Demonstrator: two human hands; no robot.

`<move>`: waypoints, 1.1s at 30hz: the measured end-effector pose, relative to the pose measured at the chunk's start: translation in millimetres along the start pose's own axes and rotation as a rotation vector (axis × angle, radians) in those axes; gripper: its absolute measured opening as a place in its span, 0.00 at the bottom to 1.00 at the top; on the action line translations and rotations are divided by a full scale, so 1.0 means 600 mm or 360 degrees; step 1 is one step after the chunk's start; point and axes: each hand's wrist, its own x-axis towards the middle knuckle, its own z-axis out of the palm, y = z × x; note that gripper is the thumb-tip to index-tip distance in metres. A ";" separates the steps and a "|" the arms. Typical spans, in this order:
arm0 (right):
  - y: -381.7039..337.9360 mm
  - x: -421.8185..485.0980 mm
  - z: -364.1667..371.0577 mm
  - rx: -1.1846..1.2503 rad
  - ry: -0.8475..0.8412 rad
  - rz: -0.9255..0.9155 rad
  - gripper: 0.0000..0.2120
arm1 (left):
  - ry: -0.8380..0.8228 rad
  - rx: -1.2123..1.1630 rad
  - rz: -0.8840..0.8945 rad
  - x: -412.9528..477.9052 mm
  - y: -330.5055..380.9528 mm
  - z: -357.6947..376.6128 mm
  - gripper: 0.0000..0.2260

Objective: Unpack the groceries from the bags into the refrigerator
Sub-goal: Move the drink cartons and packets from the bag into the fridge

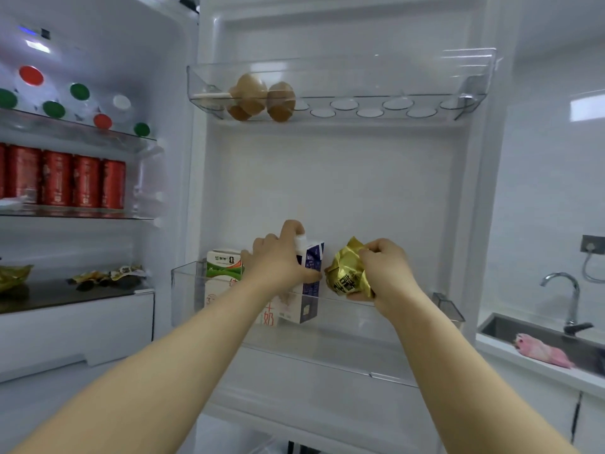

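While both arms reach into the open refrigerator door, the work in hand is stocking the lower door bin (183, 283). The left hand (278, 260) grips the top of a purple-and-white milk carton (311, 273), with its fingers curled over the gable and its thumb low on the carton's right edge. That carton stands upright in the bin, just right of a green-and-white carton (224, 262) at the bin's left end. The right hand (384, 268) holds a crumpled gold foil packet (347, 270), fingers wrapped round it and pinching its upper folds. The packet hangs above the bin's near rim, just beside the purple carton; whether the two touch cannot be told. By my reading, the carton is being steadied or nudged left to make room, and the packet is the item about to go in. The next move calls for lowering the packet over the rim into the free space on the right, then loosening the fingers without tipping the carton. Above, a clear egg tray (393, 106) carries a few brown eggs (262, 98) at its left end. Red cans (72, 180) line a shelf in the main compartment to the far left. No grocery bag shows.
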 end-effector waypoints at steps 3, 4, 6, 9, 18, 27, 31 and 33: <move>0.000 0.002 0.001 0.0022 -0.0005 0.0000 0.08 | -0.0165 0.0201 -0.0041 0.003 0.004 0.002 0.34; 0.000 0.002 0.001 0.0026 -0.0009 0.0001 0.08 | -0.0221 0.0283 -0.0042 0.005 0.005 0.003 0.36; 0.000 0.002 0.001 0.0029 -0.0024 -0.0005 0.07 | -0.0321 0.0407 -0.0042 0.007 0.006 0.003 0.39; 0.000 0.002 0.000 0.0034 -0.0027 -0.0031 0.06 | -0.0440 0.0483 -0.0042 0.009 0.007 0.001 0.38; -0.002 -0.006 0.002 0.0049 -0.0022 -0.0076 0.06 | -0.0321 0.0371 -0.0070 0.004 -0.001 0.002 0.39; -0.008 -0.020 0.005 0.0206 0.0062 -0.0288 0.10 | -0.0200 -0.0024 -0.0134 -0.006 -0.001 -0.013 0.37; -0.016 -0.034 0.003 0.0451 0.0050 -0.0413 0.09 | 0.0367 -0.0660 0.0191 -0.039 -0.001 -0.031 0.21; -0.025 -0.046 0.009 0.0597 -0.0021 -0.0422 0.08 | 0.0413 -0.0956 0.0196 -0.060 0.000 -0.043 0.15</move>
